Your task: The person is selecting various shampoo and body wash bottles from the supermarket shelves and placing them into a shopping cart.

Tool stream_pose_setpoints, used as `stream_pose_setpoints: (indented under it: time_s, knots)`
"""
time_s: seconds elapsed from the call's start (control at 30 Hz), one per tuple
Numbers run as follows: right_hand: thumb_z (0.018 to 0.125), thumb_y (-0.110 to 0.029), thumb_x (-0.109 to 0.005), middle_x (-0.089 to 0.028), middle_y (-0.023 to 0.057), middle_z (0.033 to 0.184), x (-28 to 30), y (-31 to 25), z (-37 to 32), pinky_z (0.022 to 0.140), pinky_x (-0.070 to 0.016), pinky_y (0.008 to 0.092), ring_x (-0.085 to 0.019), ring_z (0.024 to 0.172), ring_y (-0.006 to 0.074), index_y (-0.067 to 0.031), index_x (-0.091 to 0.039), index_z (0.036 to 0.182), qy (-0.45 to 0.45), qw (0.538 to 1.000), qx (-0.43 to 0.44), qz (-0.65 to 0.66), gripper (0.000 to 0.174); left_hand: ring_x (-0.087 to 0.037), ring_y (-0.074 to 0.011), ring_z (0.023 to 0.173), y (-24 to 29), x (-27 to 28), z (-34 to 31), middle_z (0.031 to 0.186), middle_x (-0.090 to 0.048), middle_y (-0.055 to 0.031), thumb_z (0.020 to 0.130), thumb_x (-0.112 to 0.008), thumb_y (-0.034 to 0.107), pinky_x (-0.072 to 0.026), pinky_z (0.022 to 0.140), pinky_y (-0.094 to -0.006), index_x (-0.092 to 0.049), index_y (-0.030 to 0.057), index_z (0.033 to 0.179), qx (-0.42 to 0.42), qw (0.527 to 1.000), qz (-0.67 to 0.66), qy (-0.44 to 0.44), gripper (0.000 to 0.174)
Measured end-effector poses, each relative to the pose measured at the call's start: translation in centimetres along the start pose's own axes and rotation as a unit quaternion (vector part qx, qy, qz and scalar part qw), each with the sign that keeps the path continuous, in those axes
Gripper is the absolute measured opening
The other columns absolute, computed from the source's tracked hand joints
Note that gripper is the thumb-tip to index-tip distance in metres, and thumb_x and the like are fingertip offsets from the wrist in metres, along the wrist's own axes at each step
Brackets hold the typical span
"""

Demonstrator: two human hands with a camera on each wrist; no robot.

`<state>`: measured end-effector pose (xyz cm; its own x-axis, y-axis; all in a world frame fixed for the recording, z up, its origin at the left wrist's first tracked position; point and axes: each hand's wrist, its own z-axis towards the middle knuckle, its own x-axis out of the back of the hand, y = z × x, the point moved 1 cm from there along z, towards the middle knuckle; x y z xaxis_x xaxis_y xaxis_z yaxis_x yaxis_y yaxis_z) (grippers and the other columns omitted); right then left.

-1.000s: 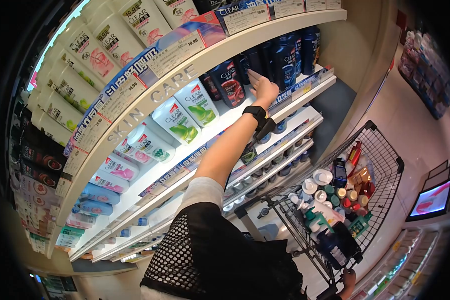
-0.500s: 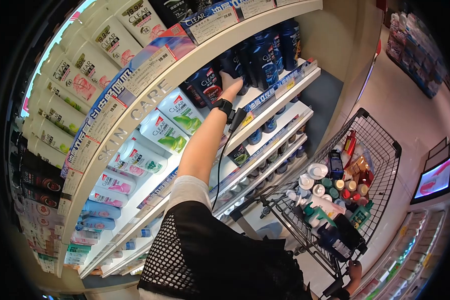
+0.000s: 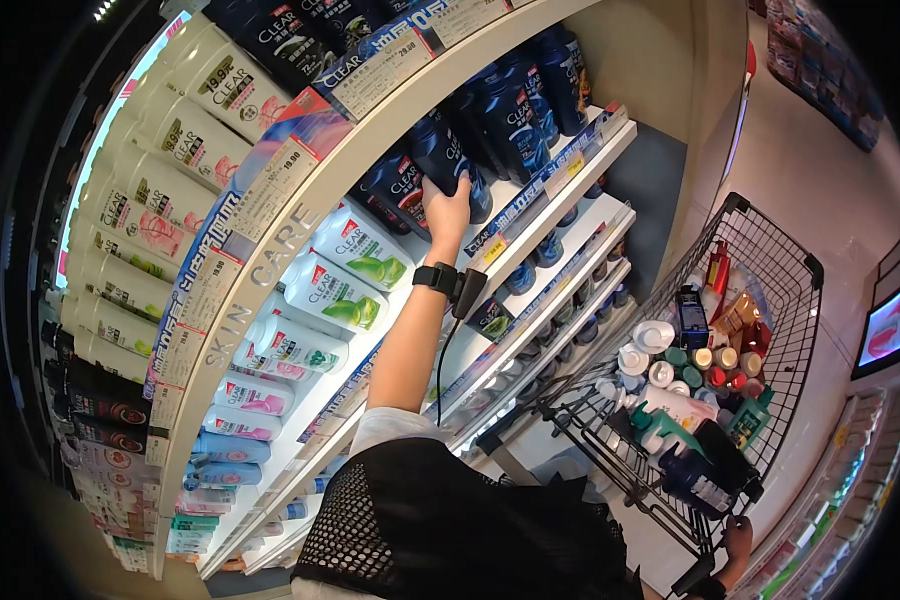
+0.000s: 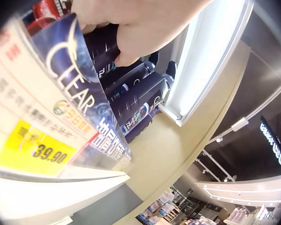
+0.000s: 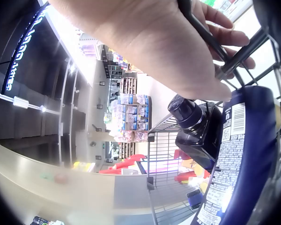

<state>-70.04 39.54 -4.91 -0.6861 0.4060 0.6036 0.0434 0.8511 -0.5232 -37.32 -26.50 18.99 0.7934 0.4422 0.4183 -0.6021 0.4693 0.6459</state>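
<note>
My left hand [image 3: 448,212] grips a dark blue CLEAR shampoo bottle [image 3: 435,140] standing on the middle shelf, thumb on one side and fingers on the other. In the left wrist view, the left hand [image 4: 145,23] covers much of the dark bottle [image 4: 103,47]. A dark bottle with a red label [image 3: 395,185] stands just left of it, and more dark blue bottles [image 3: 513,125] are to the right. My right hand [image 3: 738,540] holds the near end of the shopping cart [image 3: 815,330]. In the right wrist view, its fingers [image 5: 229,36] curl over the cart's wire rim, close to a dark blue bottle [image 5: 243,140].
White and green CLEAR bottles [image 3: 335,290] line the shelf to the left. A shelf lip with price tags [image 3: 570,165] runs before the dark bottles; the upper shelf edge [image 3: 270,240] arches above. Many bottles fill the cart, including a dark pump bottle [image 5: 196,131]. A lit screen [image 3: 882,325] stands at right.
My left hand has gone from straight fingers near the dark bottles to a grip on one bottle, which now leans a little forward. The right hand stays at the cart.
</note>
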Motion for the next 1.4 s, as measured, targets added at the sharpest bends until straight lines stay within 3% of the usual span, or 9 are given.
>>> stream_pose_setpoints:
  time_s: [0.27,0.5,0.6,0.77,0.97,1.17,1.2,1.23,1.4]
  knots:
    - [0.083,-0.019,-0.054,-0.053,0.0077,0.061,0.0,0.2,-0.3,0.048,-0.0383,0.0287,-0.051,0.053,0.0143,0.0,-0.052,0.087,-0.007,1.0,0.004,0.018,0.019,-0.059,-0.0271,0.087,0.5,1.0,-1.1,0.093,-0.061,-0.0204,0.074,-0.068,0.03,-0.0436,0.08,-0.0332,-0.052,-0.0108,0.099,-0.006,1.0,0.025,-0.011,0.051]
    - [0.083,-0.02,-0.053,-0.053,0.0075,0.06,0.2,-1.0,-1.1,0.047,-0.0384,0.0288,-0.05,0.052,0.0143,-0.0002,-0.052,0.087,-0.012,1.0,0.001,0.011,0.02,-0.044,-0.0242,0.109,-1.6,-2.8,1.5,0.123,-0.041,-0.0213,0.079,-0.063,0.015,-0.0337,0.094,-0.0297,-0.021,-0.0083,0.126,0.103,0.988,-0.098,-0.062,0.067]
    - [0.083,-0.02,-0.053,-0.052,0.0073,0.06,0.2,-0.8,-0.7,0.047,-0.0382,0.029,-0.05,0.052,0.0142,-0.0003,-0.052,0.088,-0.007,1.0,0.011,0.009,0.02,-0.03,-0.0319,0.125,-2.4,-4.3,3.1,0.134,-0.027,-0.0262,0.08,-0.06,0.017,-0.0214,0.103,-0.0304,-0.006,-0.0077,0.133,0.145,0.984,-0.09,-0.056,0.079]
    - [0.082,-0.019,-0.055,-0.051,0.0068,0.06,0.1,-0.3,-0.4,0.047,-0.0376,0.0293,-0.048,0.052,0.0136,-0.0003,-0.052,0.087,-0.01,1.0,0.019,0.003,0.02,-0.026,-0.0327,0.127,-1.8,-4.1,4.1,0.135,-0.024,-0.0278,0.083,-0.057,0.019,-0.019,0.104,-0.0302,-0.004,-0.0113,0.131,0.181,0.977,-0.076,-0.08,0.078]
    - [0.082,-0.02,-0.055,-0.053,0.0085,0.06,0.0,-0.4,-0.3,0.047,-0.038,0.0301,-0.049,0.051,0.0158,0.0,-0.051,0.084,-0.006,1.0,0.01,0.011,0.02,-0.03,-0.0279,0.124,-2.0,-4.8,4.9,0.135,-0.025,-0.0251,0.088,-0.047,0.026,-0.0263,0.1,-0.0293,-0.008,-0.0089,0.133,0.212,0.969,0.093,-0.089,0.069]
    - [0.082,-0.021,-0.055,-0.053,0.0099,0.06,0.2,0.7,0.6,0.048,-0.0389,0.0313,-0.05,0.051,0.0169,0.0004,-0.05,0.083,0.0,1.0,0.017,-0.004,0.022,-0.052,-0.0376,0.103,-1.0,-1.0,3.9,0.117,-0.047,-0.0251,0.088,-0.038,0.021,-0.0437,0.078,-0.0457,-0.036,-0.014,0.118,0.293,0.875,-0.011,-0.385,0.046]
    - [0.082,-0.021,-0.055,-0.053,0.0103,0.059,0.0,0.5,0.3,0.048,-0.0389,0.0314,-0.05,0.051,0.0171,0.0005,-0.05,0.083,0.009,0.999,0.028,-0.02,0.022,-0.058,-0.0348,0.094,-1.2,0.2,4.6,0.107,-0.054,-0.0235,0.089,-0.036,0.021,-0.0462,0.064,-0.0411,-0.044,-0.0125,0.109,0.263,0.832,0.064,-0.483,0.04]
    - [0.082,-0.021,-0.055,-0.053,0.011,0.059,0.0,0.2,0.0,0.048,-0.0392,0.0318,-0.051,0.051,0.0178,0.0007,-0.049,0.083,0.004,0.999,0.031,-0.008,0.022,-0.062,-0.0316,0.084,-1.0,-0.2,4.0,0.103,-0.056,-0.0223,0.09,-0.036,0.023,-0.045,0.056,-0.0345,-0.049,-0.0093,0.102,0.164,0.849,0.194,-0.463,0.037]
    - [0.082,-0.021,-0.056,-0.053,0.0108,0.059,-0.2,0.1,0.1,0.046,-0.039,0.0319,-0.05,0.048,0.0179,0.001,-0.05,0.086,0.002,1.0,0.014,-0.002,0.023,-0.042,-0.0353,0.116,2.1,-0.1,4.4,0.117,-0.052,-0.0156,0.09,-0.037,0.029,-0.042,0.072,-0.0395,-0.048,-0.0041,0.108,0.279,0.877,0.036,-0.39,0.04]
